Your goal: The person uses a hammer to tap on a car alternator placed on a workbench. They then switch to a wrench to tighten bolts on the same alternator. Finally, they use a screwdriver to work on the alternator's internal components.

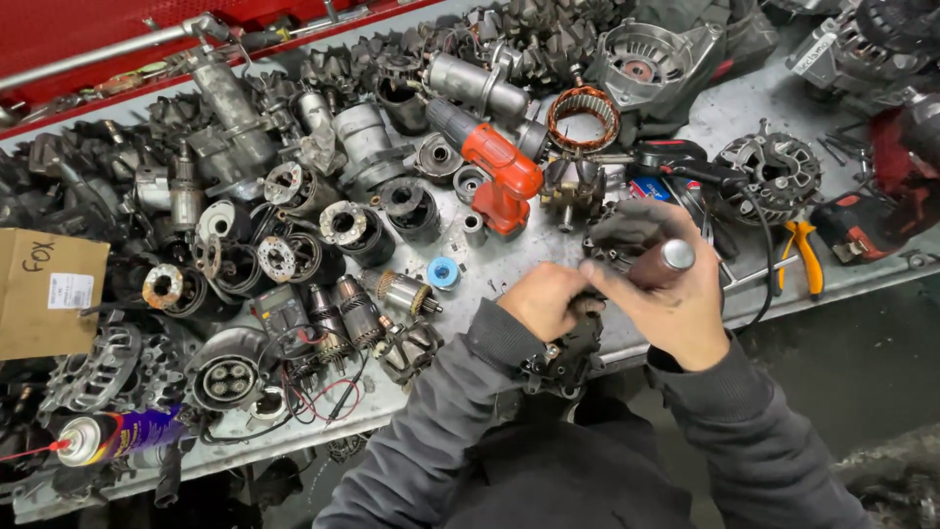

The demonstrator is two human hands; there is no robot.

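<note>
A dark, greasy metal part [566,355] is held low in the middle of the frame, right at the front edge of the workbench [725,118], partly hanging over it. It's gripped from the left by the left hand [541,299], fingers curled tight around its upper end, knuckles turned up toward the camera. The right hand [676,304] is wrapped around a brown tool handle with a shiny metal end cap [664,263], fist closed, thumb side facing left, so the handle is angled down toward the part. What the tool's tip looks like can't be told, it's buried between the two hands. Both forearms are brought in from the bottom of the frame in grey sleeves, elbows spread, wrists almost touching.

Just above the hands, an orange-and-black cordless drill [494,162] is lying on the bench, with a copper-wound stator ring [584,118] up and to its right. A small blue roll [443,272] is sitting left of the left hand, and a couple of armatures [401,291] are lined up beside it. Yellow-handled pliers [803,255] are parked on the right side. Lower left, a spray can with a red nozzle [113,436] is lying on its side, and a cardboard box [49,292] is poking in at the left edge. The rest of the upper left is covered with starter and alternator housings.
</note>
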